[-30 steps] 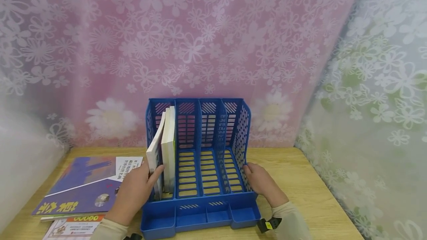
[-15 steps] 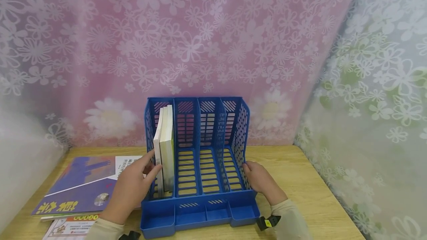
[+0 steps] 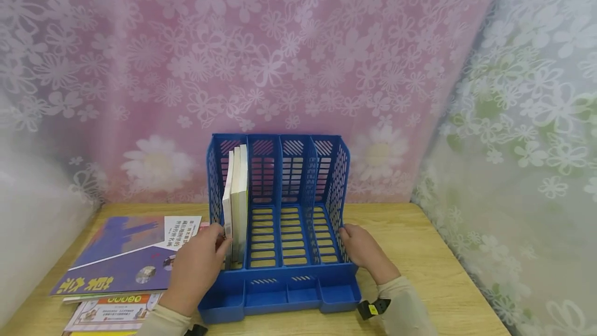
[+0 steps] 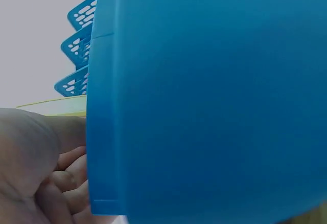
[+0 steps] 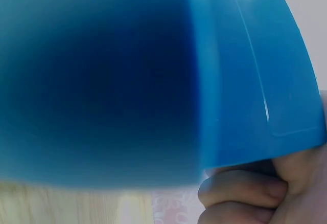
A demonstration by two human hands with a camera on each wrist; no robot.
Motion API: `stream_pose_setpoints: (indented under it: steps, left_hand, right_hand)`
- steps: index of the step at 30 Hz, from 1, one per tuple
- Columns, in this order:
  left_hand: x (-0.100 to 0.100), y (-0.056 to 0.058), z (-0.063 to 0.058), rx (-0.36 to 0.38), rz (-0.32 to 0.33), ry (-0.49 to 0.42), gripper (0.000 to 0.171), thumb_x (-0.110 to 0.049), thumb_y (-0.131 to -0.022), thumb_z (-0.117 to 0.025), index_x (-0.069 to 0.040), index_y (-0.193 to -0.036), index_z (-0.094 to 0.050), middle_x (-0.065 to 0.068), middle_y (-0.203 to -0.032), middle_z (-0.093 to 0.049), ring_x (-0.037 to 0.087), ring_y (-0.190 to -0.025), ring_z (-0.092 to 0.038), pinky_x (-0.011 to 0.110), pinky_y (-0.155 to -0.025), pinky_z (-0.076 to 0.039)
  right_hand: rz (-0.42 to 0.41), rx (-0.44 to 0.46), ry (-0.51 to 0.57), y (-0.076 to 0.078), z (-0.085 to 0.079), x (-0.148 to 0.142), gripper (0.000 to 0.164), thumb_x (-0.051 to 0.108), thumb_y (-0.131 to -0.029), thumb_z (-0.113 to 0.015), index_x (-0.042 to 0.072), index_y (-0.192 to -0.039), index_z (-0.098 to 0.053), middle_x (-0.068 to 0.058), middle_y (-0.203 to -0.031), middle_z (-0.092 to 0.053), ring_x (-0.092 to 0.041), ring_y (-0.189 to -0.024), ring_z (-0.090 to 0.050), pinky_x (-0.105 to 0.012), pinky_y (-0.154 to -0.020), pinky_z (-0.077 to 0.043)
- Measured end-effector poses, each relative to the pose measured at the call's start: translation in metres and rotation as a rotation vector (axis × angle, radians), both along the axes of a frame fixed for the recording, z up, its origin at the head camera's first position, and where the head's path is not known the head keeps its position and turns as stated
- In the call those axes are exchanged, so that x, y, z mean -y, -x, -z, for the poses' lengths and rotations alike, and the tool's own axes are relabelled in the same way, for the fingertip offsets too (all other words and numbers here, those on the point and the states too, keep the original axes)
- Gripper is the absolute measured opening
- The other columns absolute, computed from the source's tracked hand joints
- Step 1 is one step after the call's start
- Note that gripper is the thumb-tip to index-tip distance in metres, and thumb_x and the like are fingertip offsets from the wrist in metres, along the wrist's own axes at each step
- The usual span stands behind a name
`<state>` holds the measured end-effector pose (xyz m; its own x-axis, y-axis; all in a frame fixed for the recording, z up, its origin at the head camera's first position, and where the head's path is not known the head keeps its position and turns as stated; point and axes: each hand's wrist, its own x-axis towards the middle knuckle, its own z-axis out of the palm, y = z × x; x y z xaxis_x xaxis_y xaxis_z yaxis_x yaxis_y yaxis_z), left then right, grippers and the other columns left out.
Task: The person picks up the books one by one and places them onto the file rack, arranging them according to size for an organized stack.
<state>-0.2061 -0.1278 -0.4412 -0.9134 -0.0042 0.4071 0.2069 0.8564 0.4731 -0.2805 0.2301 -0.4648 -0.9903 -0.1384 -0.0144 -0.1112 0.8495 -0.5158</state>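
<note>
A blue plastic desk file rack (image 3: 280, 271) with upright dividers stands on the wooden table. Several books (image 3: 240, 196) stand upright in its leftmost compartment. My left hand (image 3: 198, 263) grips the rack's left side wall near the front, thumb on the inner side beside the books. In the left wrist view its curled fingers (image 4: 69, 183) show behind the rack's blue front, which fills most of that view. My right hand (image 3: 364, 250) holds the right side wall. In the right wrist view the fingers (image 5: 240, 188) are bent beneath the rack's blue edge.
Left of the rack lies a large purple book (image 3: 116, 258) with yellow characters, on top of other books. A white and orange booklet (image 3: 114, 310) sticks out below it. Behind the table (image 3: 420, 263) hangs a pink flowered curtain (image 3: 280, 56).
My left hand has let go of the thin outer book, which now stands straighter against the others, and moved to the rack's left wall. The rack's left side has shifted back and right.
</note>
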Motion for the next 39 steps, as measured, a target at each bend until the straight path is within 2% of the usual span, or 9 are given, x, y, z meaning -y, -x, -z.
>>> stream_pose_setpoints:
  steps: [7, 10, 13, 17, 22, 25, 29, 33, 39]
  left_hand:
    - [0.015, 0.002, -0.007, 0.145, 0.05, 0.031, 0.012, -0.02, -0.094, -0.075, -0.013, -0.102, -0.071, 0.0, -0.091, -0.076, 0.016, -0.075, -0.068, 0.04, -0.061, -0.052]
    - [0.026, 0.001, -0.015, 0.19, 0.068, 0.043, 0.016, -0.018, -0.096, -0.069, -0.013, -0.111, -0.073, 0.002, -0.096, -0.076, 0.02, -0.081, -0.07, 0.042, -0.063, -0.052]
    - [0.039, 0.002, -0.02, 0.237, 0.075, 0.02, 0.023, -0.015, -0.099, -0.064, -0.01, -0.119, -0.071, 0.004, -0.096, -0.075, 0.017, -0.076, -0.066, 0.038, -0.06, -0.048]
    - [0.057, 0.004, -0.02, 0.291, 0.003, 0.013, 0.039, -0.019, -0.1, -0.062, 0.001, -0.133, -0.061, 0.012, -0.098, -0.074, 0.024, -0.076, -0.067, 0.044, -0.063, -0.051]
    - [0.077, 0.006, -0.014, 0.427, -0.124, 0.127, 0.07, -0.04, -0.094, -0.07, 0.015, -0.133, -0.053, 0.035, -0.118, -0.063, 0.048, -0.096, -0.066, 0.061, -0.074, -0.053]
    - [0.082, 0.008, -0.008, 0.526, -0.125, 0.172, 0.086, -0.052, -0.088, -0.075, 0.019, -0.13, -0.053, 0.044, -0.125, -0.052, 0.056, -0.104, -0.06, 0.065, -0.078, -0.052]
    - [0.082, 0.011, 0.001, 0.625, -0.122, 0.199, 0.093, -0.056, -0.084, -0.078, 0.019, -0.131, -0.052, 0.048, -0.129, -0.046, 0.061, -0.109, -0.056, 0.068, -0.083, -0.05]
    - [0.083, 0.012, 0.007, 0.659, -0.14, 0.201, 0.085, -0.048, -0.078, -0.085, 0.02, -0.121, -0.056, 0.039, -0.111, -0.058, 0.047, -0.093, -0.063, 0.063, -0.077, -0.053]
    - [0.082, 0.01, 0.006, 0.673, -0.123, 0.207, 0.06, -0.045, -0.078, -0.085, 0.007, -0.1, -0.066, 0.023, -0.093, -0.063, 0.031, -0.075, -0.06, 0.051, -0.064, -0.051]
  right_hand:
    - [-0.01, -0.007, -0.013, -0.002, 0.0, 0.0, 0.034, 0.02, -0.112, -0.039, 0.006, -0.097, -0.065, -0.004, -0.071, -0.048, -0.021, -0.073, -0.054, -0.045, -0.074, -0.046]
    - [-0.013, -0.012, -0.014, -0.002, 0.0, 0.0, 0.033, 0.02, -0.112, -0.039, 0.007, -0.095, -0.064, -0.004, -0.07, -0.048, -0.021, -0.074, -0.054, -0.045, -0.075, -0.046]
    - [-0.012, -0.021, -0.019, -0.002, 0.0, 0.0, 0.032, 0.02, -0.112, -0.04, 0.007, -0.098, -0.066, -0.004, -0.072, -0.051, -0.022, -0.081, -0.06, -0.047, -0.077, -0.048]
    - [-0.01, -0.027, -0.029, -0.001, 0.0, 0.0, 0.034, 0.02, -0.112, -0.039, 0.004, -0.101, -0.068, -0.004, -0.075, -0.055, -0.024, -0.086, -0.063, -0.048, -0.079, -0.049]
    - [-0.006, -0.017, -0.027, -0.001, 0.0, 0.0, 0.033, 0.02, -0.112, -0.039, 0.005, -0.097, -0.066, -0.004, -0.072, -0.051, -0.021, -0.078, -0.058, -0.046, -0.076, -0.048]
    - [-0.005, -0.012, -0.017, -0.002, 0.0, 0.0, 0.033, 0.019, -0.112, -0.04, 0.006, -0.092, -0.064, -0.003, -0.069, -0.047, -0.02, -0.071, -0.053, -0.043, -0.073, -0.045]
    - [-0.002, -0.016, -0.008, -0.003, 0.001, -0.001, 0.034, 0.019, -0.112, -0.04, 0.007, -0.091, -0.063, -0.003, -0.069, -0.047, -0.02, -0.069, -0.051, -0.042, -0.071, -0.045]
    - [0.005, -0.006, -0.003, -0.003, 0.002, -0.001, 0.034, 0.02, -0.112, -0.039, 0.006, -0.098, -0.067, -0.003, -0.07, -0.049, -0.02, -0.073, -0.054, -0.044, -0.073, -0.046]
    - [0.006, -0.003, 0.006, -0.002, 0.0, 0.0, 0.034, 0.021, -0.112, -0.039, 0.006, -0.101, -0.067, -0.003, -0.071, -0.049, -0.02, -0.076, -0.055, -0.044, -0.075, -0.046]
